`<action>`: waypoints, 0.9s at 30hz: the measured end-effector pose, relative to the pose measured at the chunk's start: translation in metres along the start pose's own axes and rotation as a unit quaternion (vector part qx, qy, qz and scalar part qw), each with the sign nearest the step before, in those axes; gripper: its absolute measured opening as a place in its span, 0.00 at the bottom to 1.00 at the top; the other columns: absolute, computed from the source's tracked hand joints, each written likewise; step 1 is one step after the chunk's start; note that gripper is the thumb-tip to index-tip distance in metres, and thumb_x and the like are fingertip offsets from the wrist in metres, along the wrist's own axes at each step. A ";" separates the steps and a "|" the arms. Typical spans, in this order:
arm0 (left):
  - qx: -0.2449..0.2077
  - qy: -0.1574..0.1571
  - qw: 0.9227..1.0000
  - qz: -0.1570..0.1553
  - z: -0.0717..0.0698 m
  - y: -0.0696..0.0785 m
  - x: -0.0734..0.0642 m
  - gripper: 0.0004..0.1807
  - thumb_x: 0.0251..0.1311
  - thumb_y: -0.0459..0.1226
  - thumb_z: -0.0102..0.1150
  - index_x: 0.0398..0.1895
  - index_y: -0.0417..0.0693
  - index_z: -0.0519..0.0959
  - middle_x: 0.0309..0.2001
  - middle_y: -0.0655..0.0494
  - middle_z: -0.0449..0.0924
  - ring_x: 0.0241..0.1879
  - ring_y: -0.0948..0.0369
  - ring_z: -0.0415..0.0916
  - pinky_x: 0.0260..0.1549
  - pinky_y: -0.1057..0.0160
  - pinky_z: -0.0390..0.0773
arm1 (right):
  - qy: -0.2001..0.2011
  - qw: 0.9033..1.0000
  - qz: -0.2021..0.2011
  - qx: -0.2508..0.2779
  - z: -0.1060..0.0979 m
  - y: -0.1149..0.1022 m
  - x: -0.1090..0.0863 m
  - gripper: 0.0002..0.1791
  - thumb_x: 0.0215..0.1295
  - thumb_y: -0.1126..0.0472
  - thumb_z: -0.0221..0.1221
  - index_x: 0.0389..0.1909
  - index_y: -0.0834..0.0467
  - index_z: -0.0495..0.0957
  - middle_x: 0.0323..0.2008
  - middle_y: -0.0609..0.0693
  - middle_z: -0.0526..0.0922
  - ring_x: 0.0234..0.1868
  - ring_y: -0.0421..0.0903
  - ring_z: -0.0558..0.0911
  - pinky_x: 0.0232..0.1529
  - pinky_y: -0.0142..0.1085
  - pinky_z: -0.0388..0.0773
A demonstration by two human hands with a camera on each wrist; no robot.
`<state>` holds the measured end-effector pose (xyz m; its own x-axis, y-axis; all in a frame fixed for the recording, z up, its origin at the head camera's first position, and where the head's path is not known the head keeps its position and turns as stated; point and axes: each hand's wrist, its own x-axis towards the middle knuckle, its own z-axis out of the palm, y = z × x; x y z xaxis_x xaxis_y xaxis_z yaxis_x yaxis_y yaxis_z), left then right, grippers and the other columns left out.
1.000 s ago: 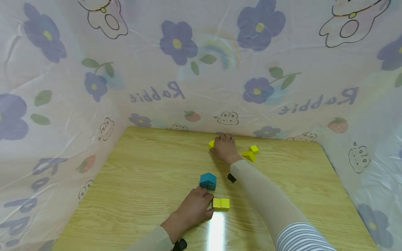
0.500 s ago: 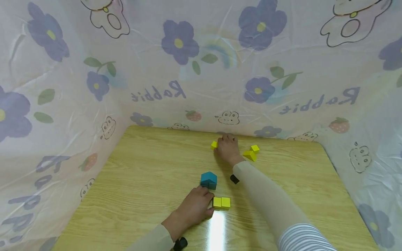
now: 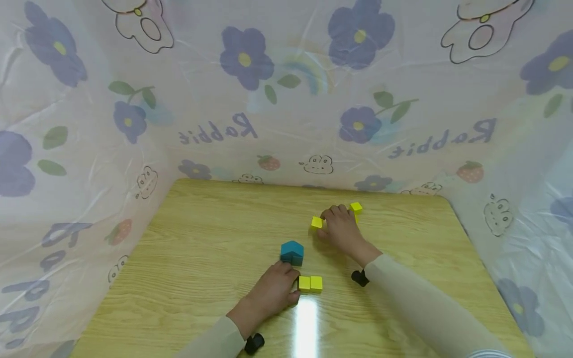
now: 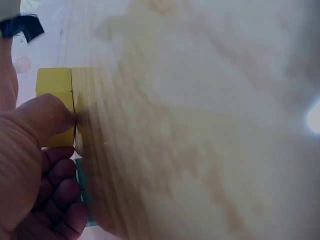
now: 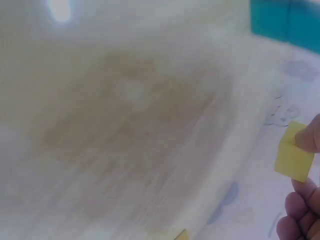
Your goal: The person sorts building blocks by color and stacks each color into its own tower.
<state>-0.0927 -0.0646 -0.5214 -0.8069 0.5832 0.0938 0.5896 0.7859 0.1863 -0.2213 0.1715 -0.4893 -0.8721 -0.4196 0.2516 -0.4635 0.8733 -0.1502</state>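
Note:
In the head view my right hand (image 3: 343, 231) pinches a yellow cube (image 3: 316, 223) at its left side. The right wrist view shows thumb and fingertip on opposite sides of that cube (image 5: 286, 162). Nearer to me, two yellow cubes (image 3: 311, 284) sit side by side, and my left hand (image 3: 270, 293) holds the left one. From the left wrist, the thumb presses a yellow cube (image 4: 55, 80) with an index finger opposite; the other fingers are curled. Just beyond that hand stand blue blocks (image 3: 292, 253), the back one with a peaked top.
Beyond my right hand lies a small yellow block (image 3: 355, 207), with another yellow piece (image 3: 356, 218) mostly hidden by the fingers. A patterned curtain (image 3: 268, 124) encloses the wooden table (image 3: 215, 223) at the back and sides. Each wrist carries a small black camera.
My right hand has come back from the table's far edge, nearer to me and slightly right, bringing the yellow cube along. The left hand stays at the yellow pair.

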 end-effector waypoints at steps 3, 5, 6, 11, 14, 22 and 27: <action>-0.010 0.009 1.000 -0.005 0.000 -0.001 0.000 0.19 0.66 0.47 0.68 0.53 0.45 0.85 0.44 0.56 0.81 0.48 0.59 0.76 0.52 0.61 0.80 | 0.026 0.999 -0.020 0.026 -0.012 -0.004 -0.022 0.22 0.63 0.50 0.73 0.49 0.61 0.83 0.46 0.56 0.83 0.47 0.58 0.75 0.46 0.52 0.69; -0.017 0.012 1.000 -0.007 0.000 -0.001 0.000 0.19 0.66 0.47 0.68 0.53 0.45 0.85 0.44 0.56 0.81 0.47 0.59 0.76 0.52 0.62 0.80 | 0.039 0.998 -0.032 0.037 -0.020 -0.008 -0.035 0.21 0.62 0.51 0.74 0.48 0.60 0.82 0.45 0.55 0.82 0.47 0.57 0.76 0.45 0.50 0.68; -0.019 0.012 1.000 -0.009 0.000 -0.001 0.001 0.19 0.66 0.47 0.68 0.53 0.45 0.85 0.44 0.56 0.81 0.47 0.59 0.76 0.52 0.62 0.80 | 0.045 0.997 -0.037 0.041 -0.023 -0.010 -0.041 0.21 0.61 0.52 0.75 0.47 0.60 0.82 0.44 0.55 0.82 0.47 0.57 0.76 0.45 0.50 0.68; -0.030 0.009 0.999 -0.021 0.001 -0.001 0.001 0.19 0.66 0.47 0.69 0.52 0.44 0.85 0.44 0.56 0.81 0.47 0.59 0.76 0.52 0.61 0.81 | 0.063 0.994 -0.071 0.054 -0.034 -0.023 -0.064 0.21 0.57 0.53 0.77 0.43 0.59 0.80 0.42 0.52 0.81 0.44 0.54 0.74 0.46 0.50 0.69; -0.034 0.011 0.999 -0.025 0.000 0.000 0.001 0.18 0.65 0.46 0.69 0.50 0.45 0.85 0.43 0.56 0.80 0.47 0.59 0.76 0.51 0.61 0.81 | 0.064 0.992 -0.094 0.058 -0.036 -0.033 -0.073 0.21 0.54 0.54 0.77 0.42 0.58 0.79 0.41 0.50 0.81 0.44 0.51 0.73 0.47 0.49 0.69; -0.036 0.028 0.999 -0.011 0.006 0.000 0.001 0.18 0.63 0.46 0.72 0.50 0.45 0.86 0.43 0.57 0.81 0.47 0.59 0.77 0.51 0.62 0.81 | 0.032 0.991 -0.117 0.061 -0.026 -0.057 -0.091 0.18 0.52 0.53 0.76 0.40 0.55 0.81 0.40 0.47 0.80 0.44 0.47 0.73 0.48 0.48 0.72; -0.037 0.020 0.999 -0.013 0.005 0.002 0.002 0.18 0.64 0.47 0.71 0.50 0.45 0.85 0.43 0.58 0.81 0.47 0.60 0.76 0.50 0.63 0.81 | 0.028 0.991 -0.124 0.051 -0.020 -0.063 -0.098 0.18 0.53 0.52 0.75 0.40 0.55 0.81 0.39 0.46 0.80 0.44 0.46 0.73 0.48 0.47 0.72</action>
<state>-0.0932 -0.0606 -0.5259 -0.8234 0.5533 0.1263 0.5657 0.7825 0.2602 -0.1036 0.1622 -0.4849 -0.7202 -0.6019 0.3450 -0.6790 0.7136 -0.1723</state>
